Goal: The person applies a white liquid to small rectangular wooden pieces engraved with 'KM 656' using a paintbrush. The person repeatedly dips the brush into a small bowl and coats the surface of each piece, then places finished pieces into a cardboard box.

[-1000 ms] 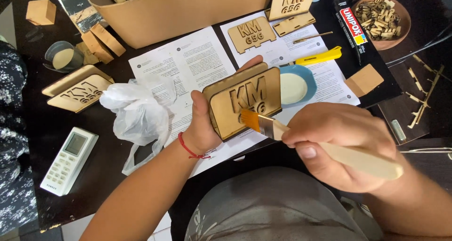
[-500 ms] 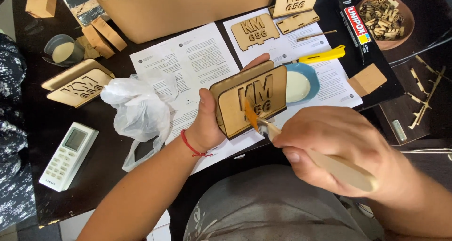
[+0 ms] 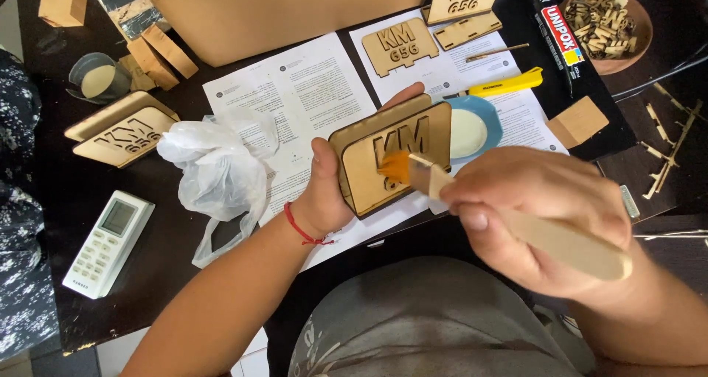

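A: Change vs half a second ago: the right hand (image 3: 535, 215) has drawn back toward the body, brush bristles are still on the plaque face, and the left hand has barely shifted.

B: Layout, big to small?

A: Dark table (image 3: 169, 252). Large tan cardboard box (image 3: 295, 12) at the far edge. Printed paper sheets (image 3: 310, 97) spread under the work area. Crumpled clear plastic bag (image 3: 217, 170) left of the sheets. White remote control (image 3: 109, 243) near the left front edge.

B: And the work piece?

A: Wooden plaque (image 3: 391, 156) with cut-out characters sits centre, held upright and tilted over the sheets. Left hand (image 3: 328, 193) grips it by its left edge, thumb in front, fingers wrapped behind. A red string bracelet (image 3: 302, 229) is on that wrist.

B: Right hand?

A: It is closed around the pale wooden handle of a flat brush (image 3: 442, 182), with the orange bristles touching the plaque front.

B: Nearby?

A: Blue dish (image 3: 472, 130) with pale liquid just behind the plaque. Yellow utility knife (image 3: 505, 84) beyond it. Small wooden block (image 3: 577, 121) to the right.
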